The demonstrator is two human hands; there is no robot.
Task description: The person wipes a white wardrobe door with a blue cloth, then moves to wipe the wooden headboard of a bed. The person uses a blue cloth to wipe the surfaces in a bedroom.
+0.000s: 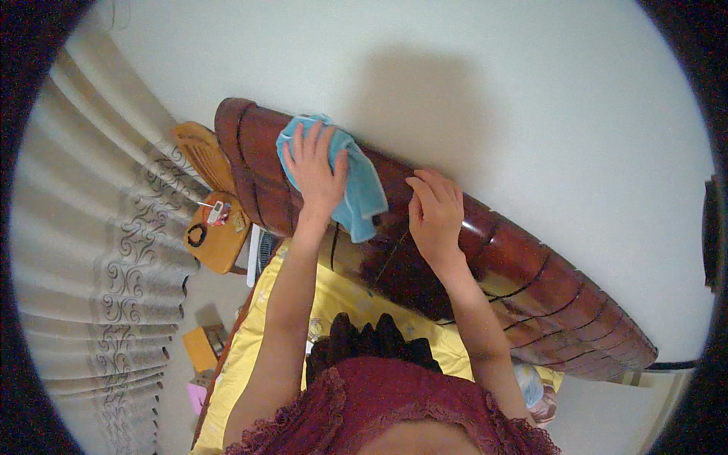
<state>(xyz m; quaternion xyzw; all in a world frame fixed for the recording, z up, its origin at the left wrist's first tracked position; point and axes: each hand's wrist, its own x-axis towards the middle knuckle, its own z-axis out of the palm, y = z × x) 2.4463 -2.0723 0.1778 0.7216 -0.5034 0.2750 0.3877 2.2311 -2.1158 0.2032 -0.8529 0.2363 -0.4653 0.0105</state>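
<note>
My left hand (314,165) lies spread over a light blue cloth (359,193), pressing it against the glossy dark-brown wooden headboard (261,153) towards its left end. One end of the cloth hangs loose down the headboard's front. Farther right, my right hand (437,213) rests with bent fingers at the headboard's top edge and holds no object. Dark grooves cross the polished wood, which reflects light beside the right hand. Below the headboard, a yellow sheet (347,284) covers the bed.
A pale wall (557,142) rises behind the headboard. At left, a wooden chair (213,244) carries a black ring-shaped item (197,235) and a small white device (216,213). Patterned curtains (85,227) hang beyond it. An orange box (199,348) is on the floor; bundled fabric (532,387) lies at lower right.
</note>
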